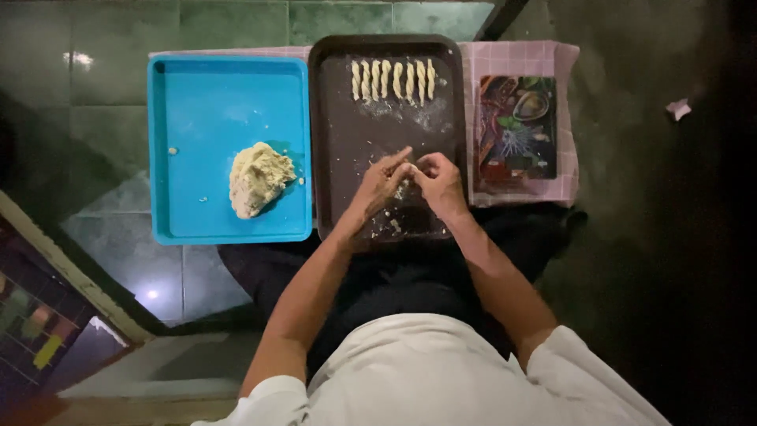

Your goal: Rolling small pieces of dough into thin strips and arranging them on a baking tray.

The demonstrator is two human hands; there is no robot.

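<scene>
Head view is looking straight down on a person sitting on a green tiled floor [102,118], both bare hands meeting over a dark brown tray [335,118]. Left hand [381,183] and right hand [439,183] are pressing together fingertip to fingertip, and their grip is closing on a small piece of dough [410,170] held between them just above the tray's near half; only a pale sliver of it is showing between the fingers. Flour and crumbs are lying scattered on the tray under the hands. Along the tray's far end, a row of twisted dough sticks [393,79] is lying side by side, well apart from the hands. Just to the left, touching the brown tray's side, a bright blue tray [197,95] is holding a rough lump of dough [256,177] near its right edge, with a few crumbs lying around it. To the right of the brown tray, a checked pink cloth [564,118] is lying on the floor with a dark rectangular printed mat [516,126] resting on it. Pale sleeves are showing at the bottom of the view.
</scene>
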